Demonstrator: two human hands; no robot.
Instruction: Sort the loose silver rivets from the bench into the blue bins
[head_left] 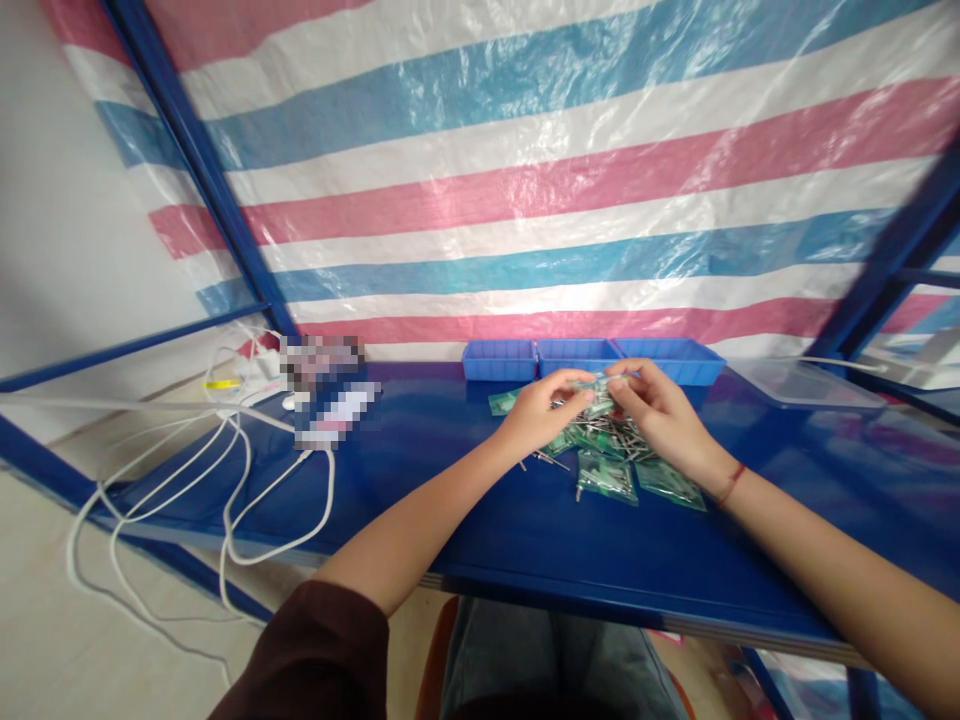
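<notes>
Above a heap of metal screw-like pieces (609,438), my left hand (546,408) and my right hand (660,415) meet at a small clear green plastic bag (598,396). Fingers of both hands pinch its edges, the left at one side and the right at the other. Whether anything lies inside that bag is too small to tell. Around the heap are more green bags: a filled one (606,476) in front, another (670,482) below my right hand, and one (502,403) behind my left wrist. A few loose pieces (551,460) lie left of the heap.
Blue plastic bins (501,362) stand in a row behind the heap. A clear plastic lid or tray (802,385) lies at the back right of the blue table (420,500). White cables (244,480) loop over its left end. A striped sheet (525,200) hangs behind.
</notes>
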